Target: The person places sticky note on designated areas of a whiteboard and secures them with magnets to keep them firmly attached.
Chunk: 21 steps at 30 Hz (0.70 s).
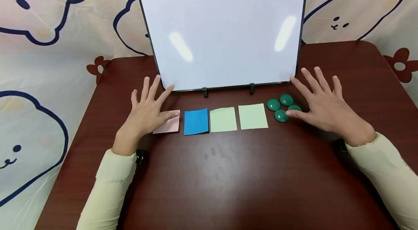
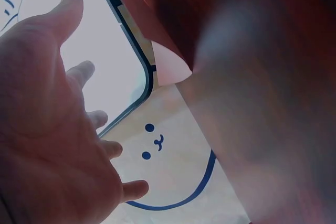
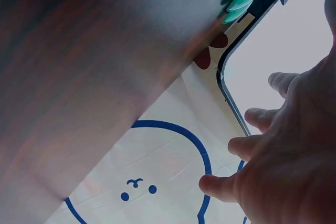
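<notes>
Fingers spread, my left hand [image 1: 145, 115] hovers over the left part of the table, its thumb above a pink sticky note [image 1: 169, 124] that it partly hides. To the right of that note lie a blue sticky note [image 1: 196, 122] and two pale green sticky notes [image 1: 223, 119], all in one row. My right hand [image 1: 326, 108], also spread, is beside several round green magnets [image 1: 281, 115]; its thumb overlaps them in the head view, and contact cannot be told. Neither hand holds anything. Behind the notes stands a whiteboard [image 1: 225, 30], tilted back.
Small black feet [image 1: 205, 92] stick out under the whiteboard's lower edge. The dark reddish-brown table [image 1: 228, 183] reaches back to a fabric backdrop [image 1: 88, 34] printed with cartoon animals. In the left wrist view, a corner of the pink note [image 2: 170, 66] curls up.
</notes>
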### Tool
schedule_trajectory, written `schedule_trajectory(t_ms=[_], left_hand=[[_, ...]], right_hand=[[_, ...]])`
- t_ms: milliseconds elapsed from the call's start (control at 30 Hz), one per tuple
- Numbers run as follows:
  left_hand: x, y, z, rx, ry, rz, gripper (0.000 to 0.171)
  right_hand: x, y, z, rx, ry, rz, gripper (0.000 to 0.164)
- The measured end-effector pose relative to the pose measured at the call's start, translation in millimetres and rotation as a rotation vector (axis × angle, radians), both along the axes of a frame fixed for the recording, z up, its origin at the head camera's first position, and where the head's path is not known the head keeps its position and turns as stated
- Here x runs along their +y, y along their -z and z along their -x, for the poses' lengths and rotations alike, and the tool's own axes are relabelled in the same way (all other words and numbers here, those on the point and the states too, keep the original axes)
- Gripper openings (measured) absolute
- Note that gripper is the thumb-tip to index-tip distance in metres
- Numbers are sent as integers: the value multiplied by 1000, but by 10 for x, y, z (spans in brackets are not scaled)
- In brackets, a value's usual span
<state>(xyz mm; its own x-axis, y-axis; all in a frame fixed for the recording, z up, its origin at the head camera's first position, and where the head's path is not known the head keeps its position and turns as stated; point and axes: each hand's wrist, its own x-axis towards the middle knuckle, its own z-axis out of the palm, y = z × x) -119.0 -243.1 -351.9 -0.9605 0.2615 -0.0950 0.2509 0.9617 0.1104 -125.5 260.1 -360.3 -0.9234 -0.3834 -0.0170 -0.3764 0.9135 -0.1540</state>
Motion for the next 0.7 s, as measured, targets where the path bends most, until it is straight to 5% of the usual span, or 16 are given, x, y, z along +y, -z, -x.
schedule_trajectory(t_ms=[500,700], left_hand=[[-97,-176,-3,8,81,-108,70],[-183,-238,-47,-68,86,-108,54]], right_hand=[[-44,14,-16,125,-131,62,71],[-79,-5,14,134,-153,84,63]])
